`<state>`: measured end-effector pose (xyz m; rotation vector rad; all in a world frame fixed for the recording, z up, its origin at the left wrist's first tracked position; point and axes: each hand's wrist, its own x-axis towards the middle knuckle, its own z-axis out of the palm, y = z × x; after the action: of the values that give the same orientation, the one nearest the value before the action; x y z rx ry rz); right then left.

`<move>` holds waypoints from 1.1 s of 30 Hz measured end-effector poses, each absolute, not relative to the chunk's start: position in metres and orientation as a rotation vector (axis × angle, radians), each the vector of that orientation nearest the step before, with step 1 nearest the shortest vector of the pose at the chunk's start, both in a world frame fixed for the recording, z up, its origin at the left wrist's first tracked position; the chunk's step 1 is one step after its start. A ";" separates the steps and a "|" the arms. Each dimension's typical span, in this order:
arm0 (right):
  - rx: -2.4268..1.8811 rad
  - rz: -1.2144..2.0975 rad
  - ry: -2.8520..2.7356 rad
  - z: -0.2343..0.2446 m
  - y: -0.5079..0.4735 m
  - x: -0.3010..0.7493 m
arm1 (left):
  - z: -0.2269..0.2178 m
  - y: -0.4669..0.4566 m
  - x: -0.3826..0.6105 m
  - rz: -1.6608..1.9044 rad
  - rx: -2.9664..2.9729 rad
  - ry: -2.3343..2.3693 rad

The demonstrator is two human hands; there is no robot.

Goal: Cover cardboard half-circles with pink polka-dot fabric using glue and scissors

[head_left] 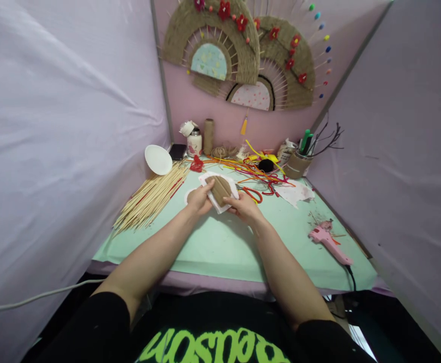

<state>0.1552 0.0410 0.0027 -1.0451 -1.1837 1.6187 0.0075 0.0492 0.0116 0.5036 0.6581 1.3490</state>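
Observation:
Between my two hands, a brown cardboard piece (219, 191) with a white paper or cloth border is held tilted above the table. My left hand (201, 198) pinches its left side, thumb on the brown face. On the right side, my right hand (244, 206) grips it the same way, thumb on top and fingers beneath. A round piece with a white rim (188, 195) lies on the table behind my left hand, partly covered. Just past my right hand are red-handled scissors (254, 194), their blades mostly hidden.
Thin bamboo sticks (152, 196) and a white bowl (159, 160) are at left. Colourful pipe cleaners (239, 169) spread along the back. A pink glue gun (331, 243) lies at right, its cord over the edge. A cardboard pot (297, 165) holds pens and twigs. Twine fans (220, 50) hang behind.

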 end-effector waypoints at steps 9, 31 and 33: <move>-1.131 1.440 -1.198 -0.008 0.046 0.151 | 0.011 0.051 0.004 1.435 0.481 0.633; -0.991 1.387 -1.177 0.001 0.045 0.158 | 0.021 0.037 0.002 1.308 0.765 0.632; -0.983 1.359 -1.235 0.002 0.047 0.161 | 0.023 0.037 0.002 1.332 0.748 0.624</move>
<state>0.1614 0.0470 0.0020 -0.9828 -1.2353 1.3593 0.0017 0.0370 0.0230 0.7477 0.6236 1.3323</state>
